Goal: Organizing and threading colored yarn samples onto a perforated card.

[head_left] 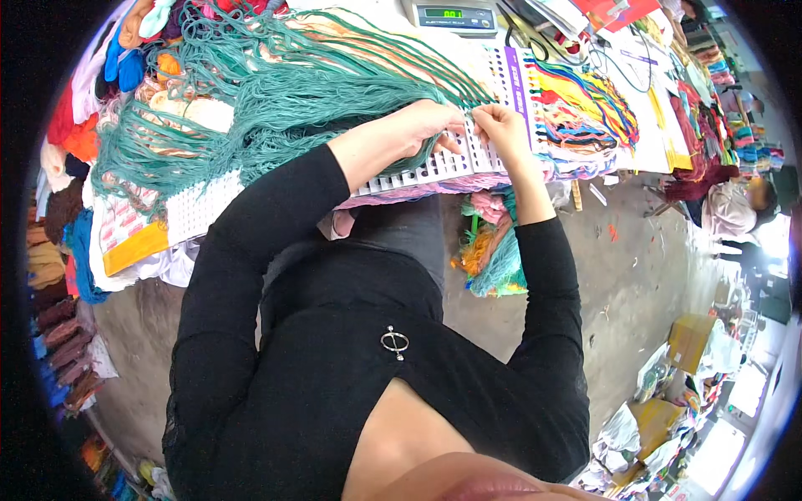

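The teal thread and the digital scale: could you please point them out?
Teal thread (292, 102), head view: middle of the bundle.
Digital scale (451, 13), head view: its lit display.

Thread (301, 104) is teal, card (499, 77) wht w/ purple strip (515, 83).

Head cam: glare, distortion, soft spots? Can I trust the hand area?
Head view: heavy fisheye, black rim, cardboard box leaning near the right edge; blown-out glare at the lower-right bright panel; far-right background soft. Also head view: left hand, right hand and teal yarn evenly lit, outlines readable; strands at the fingertips too fine to tell.
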The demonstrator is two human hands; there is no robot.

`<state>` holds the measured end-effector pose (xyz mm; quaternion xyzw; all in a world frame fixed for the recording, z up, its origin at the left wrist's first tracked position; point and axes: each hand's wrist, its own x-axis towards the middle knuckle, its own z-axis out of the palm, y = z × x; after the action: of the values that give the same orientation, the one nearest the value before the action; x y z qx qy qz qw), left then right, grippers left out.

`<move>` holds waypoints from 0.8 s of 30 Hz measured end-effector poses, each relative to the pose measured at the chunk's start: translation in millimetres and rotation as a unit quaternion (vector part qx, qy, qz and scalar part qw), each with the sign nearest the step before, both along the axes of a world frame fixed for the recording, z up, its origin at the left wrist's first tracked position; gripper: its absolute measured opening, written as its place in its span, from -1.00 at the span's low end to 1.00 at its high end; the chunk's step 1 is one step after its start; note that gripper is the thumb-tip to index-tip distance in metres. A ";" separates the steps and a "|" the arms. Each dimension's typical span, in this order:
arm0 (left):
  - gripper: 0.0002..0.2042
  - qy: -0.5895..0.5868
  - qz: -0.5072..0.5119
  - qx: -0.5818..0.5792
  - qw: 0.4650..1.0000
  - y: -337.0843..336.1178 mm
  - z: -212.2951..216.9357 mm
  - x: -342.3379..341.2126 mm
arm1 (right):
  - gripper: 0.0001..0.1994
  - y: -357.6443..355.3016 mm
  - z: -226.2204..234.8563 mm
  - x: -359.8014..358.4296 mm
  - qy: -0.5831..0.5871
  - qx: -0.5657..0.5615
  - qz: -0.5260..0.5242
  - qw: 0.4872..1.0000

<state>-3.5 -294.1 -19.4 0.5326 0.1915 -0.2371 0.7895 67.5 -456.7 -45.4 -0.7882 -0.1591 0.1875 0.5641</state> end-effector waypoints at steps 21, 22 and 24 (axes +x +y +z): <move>-0.79 -0.157 -0.005 0.275 0.949 21.4 -13.6 13.1 | -0.79 1.6 -11.3 -6.9 -0.092 -0.057 -0.010 0.994; -0.79 -0.166 -0.019 0.305 0.938 20.4 -12.3 13.9 | -0.79 3.9 -12.9 -7.8 -0.125 -0.067 -0.016 0.990; -0.80 -0.164 -0.019 0.241 0.956 28.9 -8.0 13.4 | -0.78 6.8 -5.4 -20.4 -0.193 -0.160 -0.047 0.967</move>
<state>9.9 -265.2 -27.4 0.7419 0.1005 -0.1079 0.6541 47.1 -449.9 -50.8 -0.8961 -0.1957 0.0279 0.3974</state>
